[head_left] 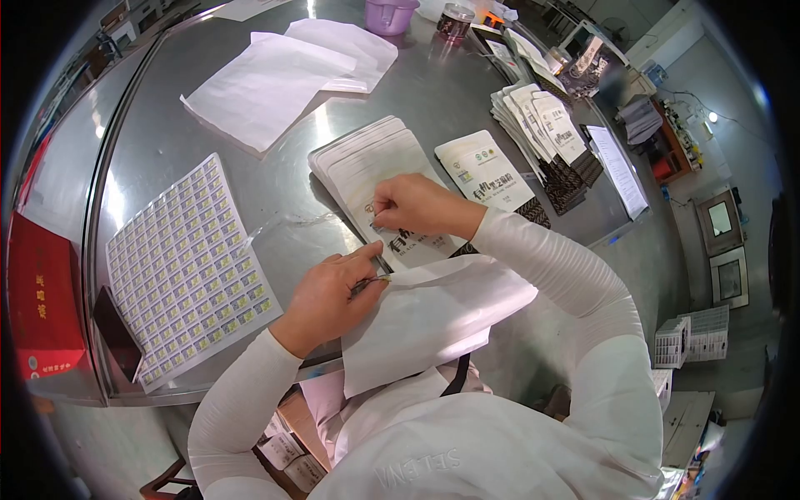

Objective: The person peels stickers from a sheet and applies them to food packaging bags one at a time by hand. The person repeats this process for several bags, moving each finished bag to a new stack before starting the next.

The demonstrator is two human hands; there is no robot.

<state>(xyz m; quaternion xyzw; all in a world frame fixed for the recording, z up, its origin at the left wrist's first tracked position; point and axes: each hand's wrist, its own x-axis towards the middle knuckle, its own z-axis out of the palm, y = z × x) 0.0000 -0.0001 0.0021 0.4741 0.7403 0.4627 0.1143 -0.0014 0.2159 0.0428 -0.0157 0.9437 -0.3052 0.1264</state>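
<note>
A stack of white pouches [333, 158] with dark printed characters lies on the metal table in front of me. My right hand [421, 204] rests over the top pouch, its fingers curled and pressed down near the small printed marks. Whatever those fingertips hold, if anything, is hidden. Lower down, at the table's front edge, my left hand [337, 287] is closed on the corner of a white paper sheet [433, 308], which hangs over my lap. Something small and shiny shows between its thumb and fingers, too small to name.
Left is a sheet of small labels [196, 271], partly over a dark flat object [117, 333], near a red packet [46, 300]. One pouch [479, 171] and a fanned pile of pouches [542, 125] lie right. Blank sheets [267, 83] and a purple basket [390, 17] sit behind.
</note>
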